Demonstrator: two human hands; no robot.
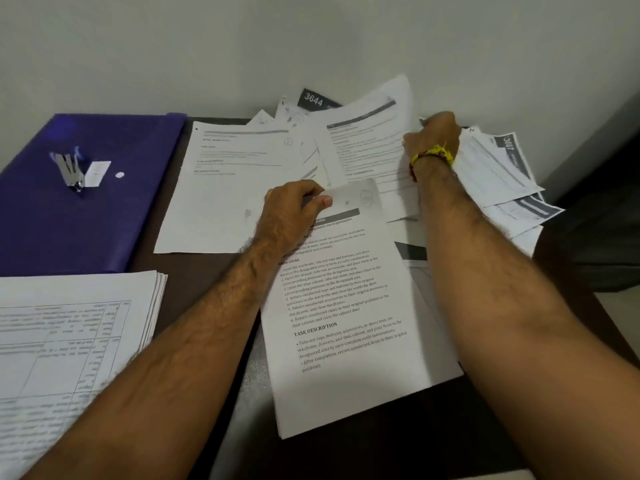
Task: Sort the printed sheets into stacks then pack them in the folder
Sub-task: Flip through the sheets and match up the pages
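A dark brown table (194,275) set against a pale wall (311,39) carries everything here. At its far left corner lies one purple folder (62,220), closed and flat, with a stapler (71,171), a small white slip (98,173) and a tiny white dot of paper (120,174) resting on its cover. One squared-up stack of printed sheets (69,341), ruled with tables, sits at the near left edge, just in front of the folder. Loose printed sheets (225,188) are strewn across the far middle and far right of the table, overlapping and partly leaning on the wall; two of them show dark header bands with white numbers, 3644 and 3667. The exact count of loose sheets cannot be told, as they cover one another. The left hand (294,216) pinches the top edge of a text sheet (346,323) headed "TASK DESCRIPTION", thumb on top, near the table's middle. The right hand (434,140), a yellow thread band (434,155) on its wrist, reaches to the far edge with fingers curled into the loose pile by the wall; both forearms cross over the papers and hide some of them.
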